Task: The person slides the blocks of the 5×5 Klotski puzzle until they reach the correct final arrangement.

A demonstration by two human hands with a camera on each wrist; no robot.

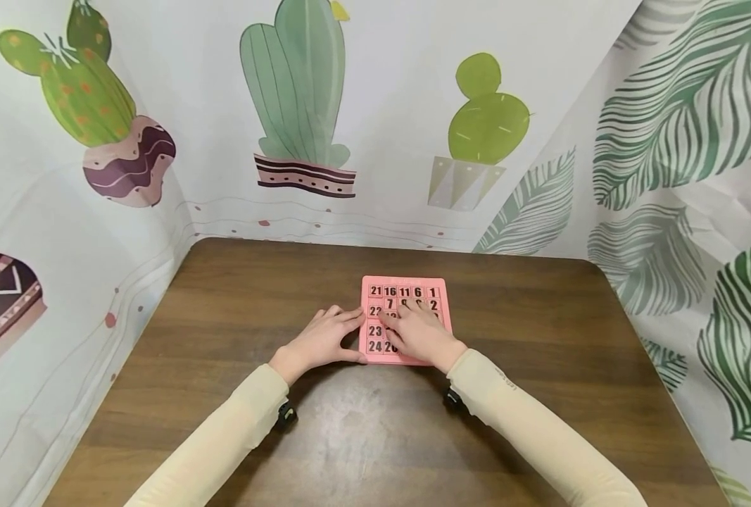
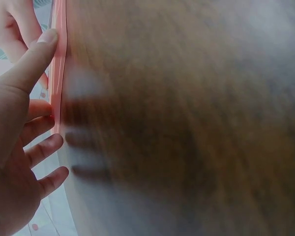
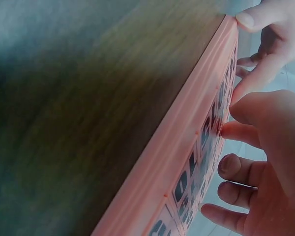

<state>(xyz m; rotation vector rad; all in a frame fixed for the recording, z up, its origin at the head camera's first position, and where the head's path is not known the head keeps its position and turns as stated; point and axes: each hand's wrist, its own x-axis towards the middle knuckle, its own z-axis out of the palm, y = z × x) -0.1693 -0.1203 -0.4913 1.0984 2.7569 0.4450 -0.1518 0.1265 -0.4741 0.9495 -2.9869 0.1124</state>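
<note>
A: Start big. What's at the back?
B: A cloth (image 1: 400,141) printed with cacti and leaves, hanging behind the tabletop (image 1: 508,303). Two pale sleeves (image 1: 527,415) reach in over the wood.
A: And the board (image 1: 403,280)?
B: Pink, lying on the far half of the tabletop, between the hands.
A: Doing what?
B: The left hand (image 1: 324,338) touches the left edge, thumb at the near corner, fingers spread rather than wrapped round it. The right hand (image 1: 422,334) is over the face, its fingers (image 3: 243,133) spread too, pinching nothing that I can see.
A: The tiles?
B: Numbered. The 22 (image 1: 375,311) sits slightly lower than the 7 (image 1: 390,304) beside it, with the right forefinger's tip right there.
A: Any risk?
B: I'd guess that tile could jam if pushed askew. Should the left hand ease off, a sideways push might skid the whole board. Resting fingers could also nudge a neighbouring number.
</note>
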